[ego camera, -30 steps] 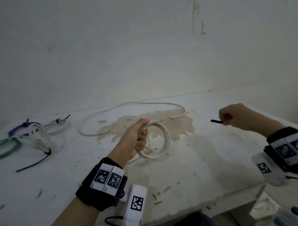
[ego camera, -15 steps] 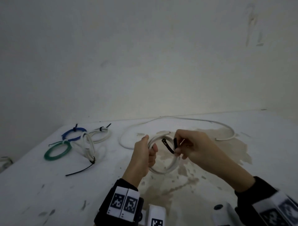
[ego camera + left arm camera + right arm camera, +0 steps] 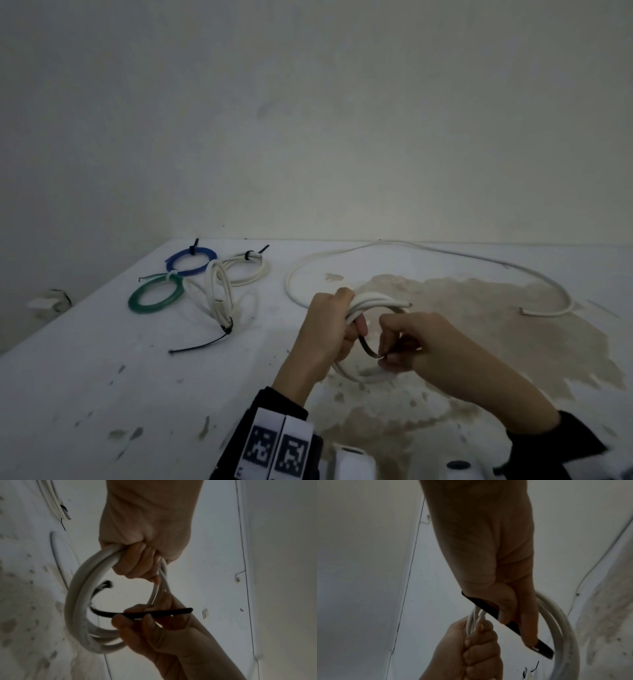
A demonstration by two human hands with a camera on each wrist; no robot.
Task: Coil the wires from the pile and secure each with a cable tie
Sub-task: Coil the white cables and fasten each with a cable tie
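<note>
Two hands work above a white table [image 3: 85, 394] with a large brownish stain [image 3: 479, 325]. Largest of the wires is a loose white wire [image 3: 445, 255] lying uncoiled on the far side, curving from near the left hand out to the right, where its cut end rests on the stain. At the far left lie four finished coils, each bound: a blue coil [image 3: 190, 262], a green coil [image 3: 154, 298], and two white coils [image 3: 219, 291], one of them with a long black tie tail trailing toward the near edge. The left hand [image 3: 325, 337] is curled in a fist round the gathered turns of a white coil [image 3: 77, 608], holding it up off the table. The right hand [image 3: 421, 346] sits just beside it, thumb and fingers pinching a black cable tie [image 3: 145, 614], which curves through the inside of the coil's ring. Both wrists wear dark bands carrying printed markers [image 3: 274, 452].
</note>
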